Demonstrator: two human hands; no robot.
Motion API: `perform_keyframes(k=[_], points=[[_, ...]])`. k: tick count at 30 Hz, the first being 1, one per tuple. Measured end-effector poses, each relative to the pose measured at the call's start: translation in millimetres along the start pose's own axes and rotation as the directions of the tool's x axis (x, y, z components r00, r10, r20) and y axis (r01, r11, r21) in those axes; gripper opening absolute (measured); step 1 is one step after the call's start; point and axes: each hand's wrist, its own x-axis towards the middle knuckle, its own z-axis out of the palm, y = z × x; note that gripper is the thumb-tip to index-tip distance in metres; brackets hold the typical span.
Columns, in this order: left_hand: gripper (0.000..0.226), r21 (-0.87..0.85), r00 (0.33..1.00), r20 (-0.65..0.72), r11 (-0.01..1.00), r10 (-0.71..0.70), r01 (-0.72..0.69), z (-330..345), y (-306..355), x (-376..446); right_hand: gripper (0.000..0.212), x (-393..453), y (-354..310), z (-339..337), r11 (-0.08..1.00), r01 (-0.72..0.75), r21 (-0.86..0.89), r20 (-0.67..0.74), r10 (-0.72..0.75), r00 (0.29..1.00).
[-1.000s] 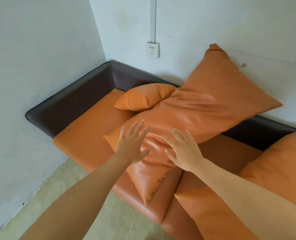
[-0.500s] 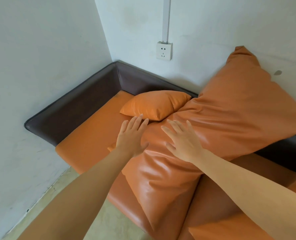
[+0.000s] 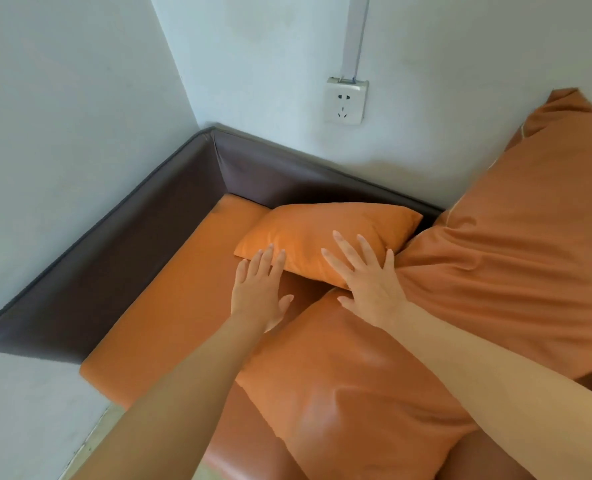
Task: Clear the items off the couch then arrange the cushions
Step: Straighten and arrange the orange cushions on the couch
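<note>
Where both hands [image 3: 317, 289] lie flat on small cushion [image 3: 325, 239], large cushion [image 3: 495, 271] alongside, wall socket [image 3: 345, 100] above

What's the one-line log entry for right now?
stage: arranging cushions | left hand: open, at small cushion edge | right hand: open, on small cushion and large cushion | couch: only cushions visible
</note>
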Motion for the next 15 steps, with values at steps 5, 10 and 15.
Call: perform_keyframes(k=[5, 10, 15], points=[[0.092, 0.036, 0.995, 0.013, 0.994, 0.098, -0.099, 27.1, -37.8, 49.2, 0.097, 37.1, -8.2, 24.3, 0.990, -0.101, -0.102, 0.064, 0.108, 0.992], [0.111, 0.072, 0.959, -0.026, 0.958, 0.282, -0.279, 43.1, -39.6, 93.3, 0.089, 53.8, -1.4, 27.5, 0.984, -0.110, -0.141, 0.054, 0.119, 0.991], [0.124, 0.000, 0.966, 0.010, 0.967, 0.257, -0.257, 65.5, -16.8, 128.3, 0.110, 58.5, 20.9, 35.4, 0.980, -0.134, -0.145, 0.015, 0.138, 0.990]])
